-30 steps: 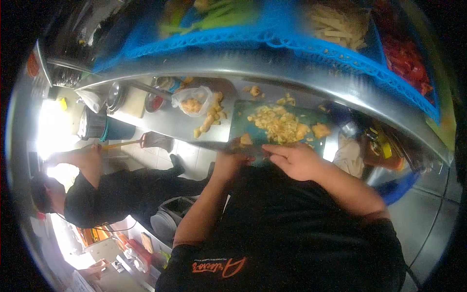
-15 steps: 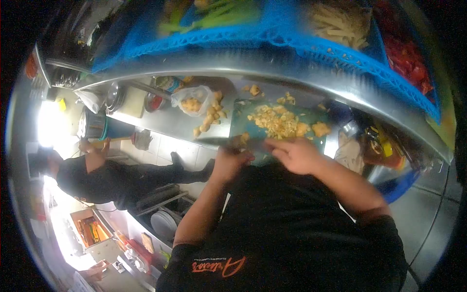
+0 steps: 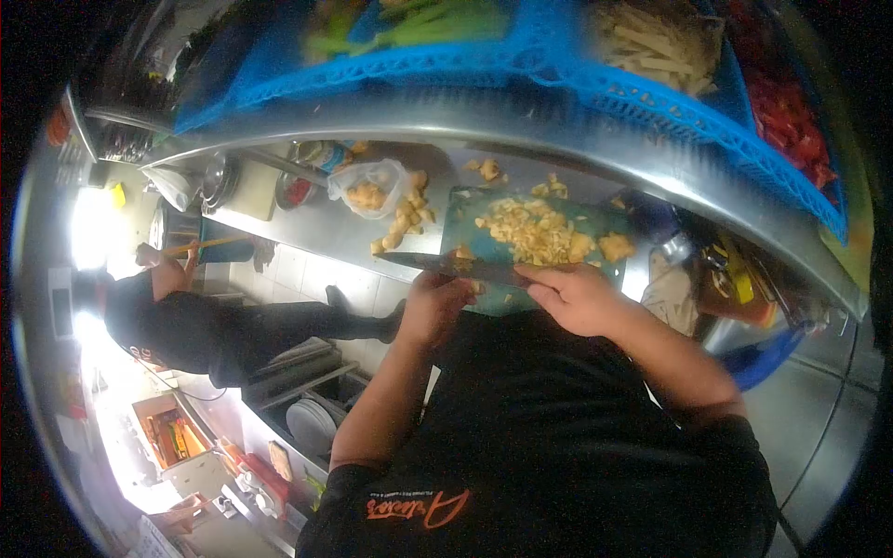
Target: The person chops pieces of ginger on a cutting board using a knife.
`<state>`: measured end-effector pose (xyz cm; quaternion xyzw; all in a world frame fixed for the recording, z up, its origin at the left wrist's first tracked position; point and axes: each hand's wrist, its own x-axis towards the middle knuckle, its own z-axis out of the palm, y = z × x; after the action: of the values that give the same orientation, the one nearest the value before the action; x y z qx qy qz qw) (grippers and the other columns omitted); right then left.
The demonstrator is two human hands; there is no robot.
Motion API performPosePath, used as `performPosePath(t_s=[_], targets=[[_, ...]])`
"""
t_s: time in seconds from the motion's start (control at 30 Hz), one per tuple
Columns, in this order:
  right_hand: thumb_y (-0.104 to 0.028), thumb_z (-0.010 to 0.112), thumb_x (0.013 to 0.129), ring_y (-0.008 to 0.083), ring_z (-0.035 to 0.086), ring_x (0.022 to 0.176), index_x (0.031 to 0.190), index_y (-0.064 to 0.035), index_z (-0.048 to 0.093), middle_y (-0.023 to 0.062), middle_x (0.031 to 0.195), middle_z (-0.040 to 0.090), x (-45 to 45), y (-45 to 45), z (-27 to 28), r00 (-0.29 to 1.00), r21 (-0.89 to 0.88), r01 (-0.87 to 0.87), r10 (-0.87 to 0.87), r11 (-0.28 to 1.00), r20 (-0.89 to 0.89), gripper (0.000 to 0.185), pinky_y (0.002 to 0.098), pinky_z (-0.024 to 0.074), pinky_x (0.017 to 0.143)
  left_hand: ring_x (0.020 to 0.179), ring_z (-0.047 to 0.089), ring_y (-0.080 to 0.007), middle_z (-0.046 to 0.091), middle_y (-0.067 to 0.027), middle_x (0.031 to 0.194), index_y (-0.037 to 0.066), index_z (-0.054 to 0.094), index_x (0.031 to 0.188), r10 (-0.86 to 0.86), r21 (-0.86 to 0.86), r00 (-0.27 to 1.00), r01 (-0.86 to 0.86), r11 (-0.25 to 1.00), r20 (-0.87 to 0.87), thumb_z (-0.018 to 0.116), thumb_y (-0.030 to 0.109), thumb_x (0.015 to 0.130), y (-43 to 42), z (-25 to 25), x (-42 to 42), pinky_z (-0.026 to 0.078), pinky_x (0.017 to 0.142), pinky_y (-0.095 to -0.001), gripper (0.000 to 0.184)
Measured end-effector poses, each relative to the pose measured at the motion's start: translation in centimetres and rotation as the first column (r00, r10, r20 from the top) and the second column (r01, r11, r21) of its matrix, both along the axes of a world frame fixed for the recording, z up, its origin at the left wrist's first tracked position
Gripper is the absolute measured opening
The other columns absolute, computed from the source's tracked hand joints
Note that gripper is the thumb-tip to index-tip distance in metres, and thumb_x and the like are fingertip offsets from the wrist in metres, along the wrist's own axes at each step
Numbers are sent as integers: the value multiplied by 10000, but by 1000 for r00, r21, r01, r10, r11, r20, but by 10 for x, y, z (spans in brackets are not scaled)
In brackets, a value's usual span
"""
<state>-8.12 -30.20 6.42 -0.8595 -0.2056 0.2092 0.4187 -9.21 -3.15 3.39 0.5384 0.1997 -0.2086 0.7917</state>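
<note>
Knife (image 3: 430, 264) in right hand (image 3: 579, 299), crossing edge of green board (image 3: 462, 214).
Closing right fingers around it; curling left hand (image 3: 435, 311) alongside, unable to tell pinch; possibly risking nicks if slipping on yellow pieces (image 3: 532, 234).

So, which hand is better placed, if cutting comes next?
Probably the right hand: it grips the knife, which points toward the person's left. The left hand is close beside the knife, without holding its handle.

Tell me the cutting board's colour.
The cutting board is green, best seen in the head view.
</note>
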Motion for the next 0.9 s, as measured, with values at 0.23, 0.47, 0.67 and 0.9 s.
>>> performPosePath(t_s=[0.23,0.47,0.67,0.9], targets=[[-351,546,1017,413,691,1013,1362,-177,625,203,1125,711,7,-10,-9,999,-80,28,-30,996,-22,395,494,547,908,900,633,-240,641,-153,1119,-61,419,1460,44,-124,997,-51,991,-57,614,55,945,-1,5,-9,498,764,-324,563],[-332,543,1023,406,694,1014,1372,-167,620,208,1134,711,-1,-10,7,998,66,15,-11,998,-59,393,475,549,905,890,573,-208,611,-128,1167,-49,429,1452,27,-139,1000,-26,990,9,605,89,950,-5,6,-9,459,757,-333,550],[-330,538,1026,421,673,1027,1389,-176,604,206,1128,711,12,-6,-12,999,-195,22,-30,981,-38,400,484,532,922,888,570,-204,611,-138,1161,-66,452,1432,39,-186,999,-43,982,-25,588,67,955,-4,9,-4,456,759,-320,514],[-369,529,1022,416,675,1074,1391,-203,609,224,1185,690,0,-5,10,996,-3,34,-34,999,-85,413,489,530,951,828,572,-170,642,-89,1021,-63,547,1348,3,-23,998,-4,1000,-65,633,33,928,7,-1,-4,459,728,-297,440]])
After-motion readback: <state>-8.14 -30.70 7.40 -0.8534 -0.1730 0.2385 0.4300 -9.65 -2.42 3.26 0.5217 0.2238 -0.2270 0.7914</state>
